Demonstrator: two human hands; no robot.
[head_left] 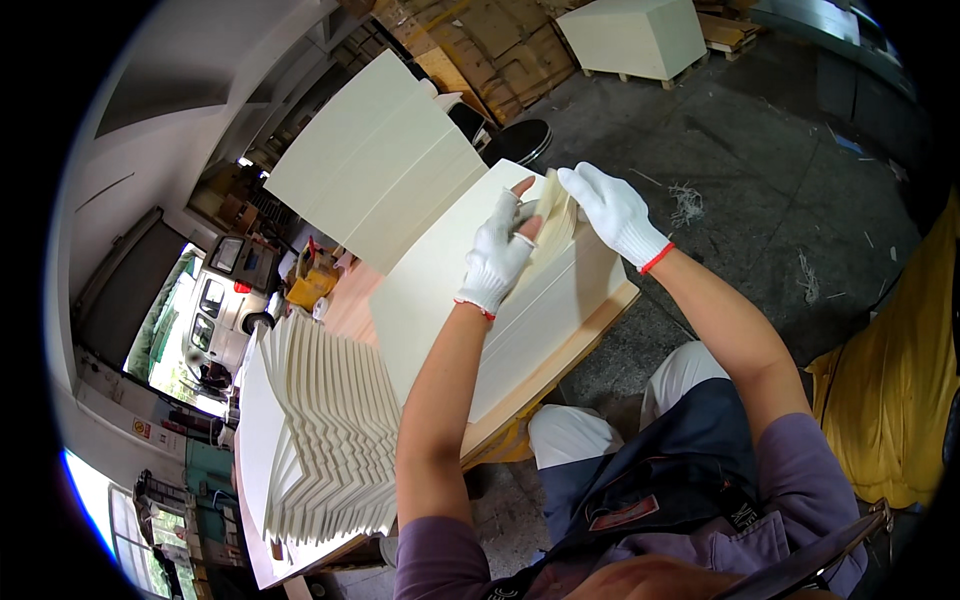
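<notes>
A thick stack of large cream sheets (440,290) lies on the worktable in front of me. At its far right corner, a batch of sheets (556,222) is bent upward between my hands. My right hand (607,207), in a white knit glove with a red cuff, is closed around the outer edge of this batch; its thumb is hidden. My left hand (503,250) reaches over the stack in a similar glove with bare thumb and fingertip. Its thumb touches the bent sheets, and its forefinger is spread away from the thumb.
Left of my arm, a fanned pile of folded white sheets (325,430) stands on the table (360,305). Another tall cream stack (380,160) rises beyond. A round black stool (520,140), a palletised cream block (640,40) and string scraps (687,204) are on the floor. Yellow cloth (885,380) hangs at right.
</notes>
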